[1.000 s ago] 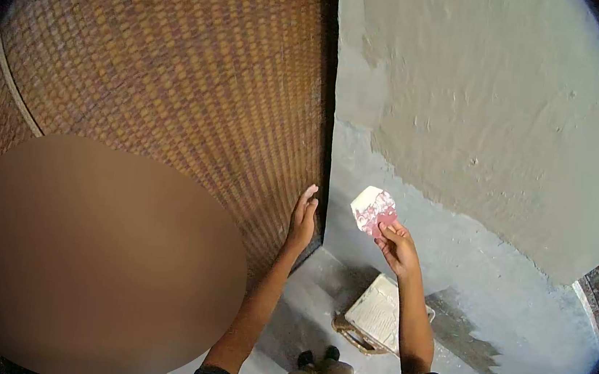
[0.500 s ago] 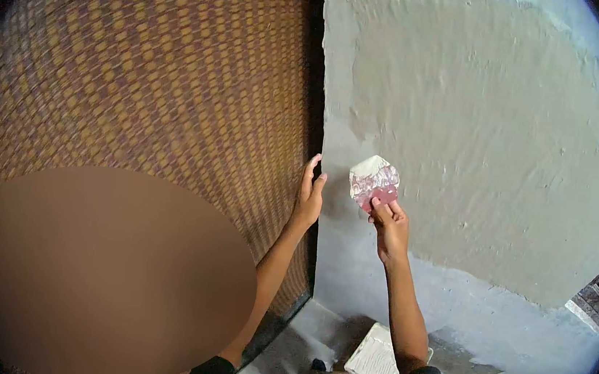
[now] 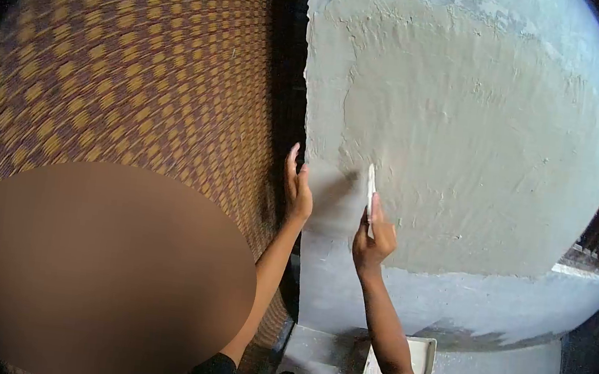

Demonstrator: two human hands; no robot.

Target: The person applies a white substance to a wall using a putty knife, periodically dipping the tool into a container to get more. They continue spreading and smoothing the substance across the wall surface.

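Observation:
My right hand [image 3: 375, 245] is closed on a small flat scraper [image 3: 371, 187], seen nearly edge-on and smeared with whitish plaster. The scraper points upward in front of the wall [image 3: 336, 293], near the left border of a broad patch of beige-grey wet plaster [image 3: 457, 145]. Ridges and small lumps mark that patch. At the wall's left edge, my left hand [image 3: 300, 191] is raised with its fingers stretched out, holding nothing.
A woven brown and yellow mat [image 3: 145, 61] hangs on the left, a dark gap between it and the wall. Below my right forearm, a tray [image 3: 429, 361] of white plaster sits low down. A large blurred oval covers the lower left.
The scraper has turned from showing its broad face to showing its edge. My right hand has shifted slightly left and down in view. My left hand remains at the wall's edge.

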